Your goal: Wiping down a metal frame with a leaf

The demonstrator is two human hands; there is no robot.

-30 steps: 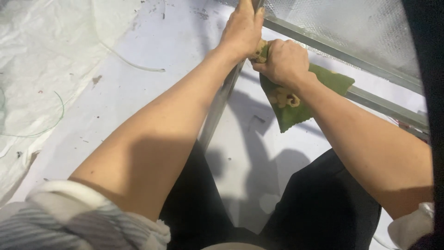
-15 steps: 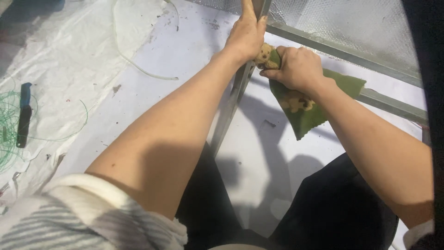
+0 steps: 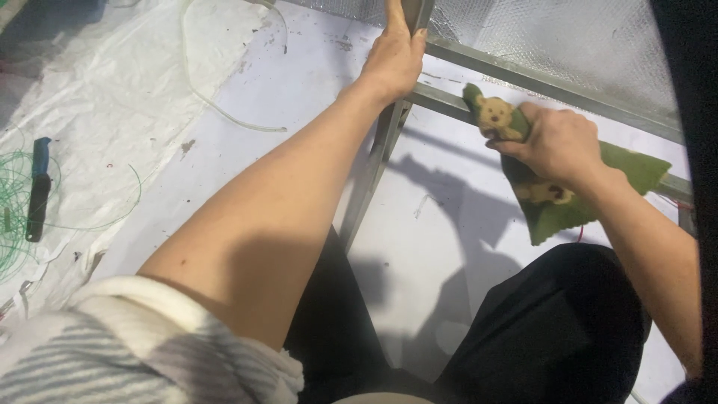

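My left hand [image 3: 395, 60] grips the upright bar of a grey metal frame [image 3: 374, 161] near the top of the view. My right hand [image 3: 557, 142] holds a green cloth [image 3: 568, 206] printed with small brown bears, pressed against the frame's crossbar [image 3: 449, 101] to the right of the upright. The cloth hangs down below my hand over the bar. A mesh panel [image 3: 553, 37] fills the frame behind the crossbar.
A white sheet [image 3: 247, 90] covers the floor. A clear tube [image 3: 217, 105] curls across it at the upper left. A dark-handled tool [image 3: 37, 187] and green wire [image 3: 11, 217] lie at the left edge. My dark-trousered knees [image 3: 553, 329] sit below the frame.
My right hand has slid the cloth to the right along the crossbar, away from the upright. The view has shifted, showing more floor at the left. My left hand keeps its grip.
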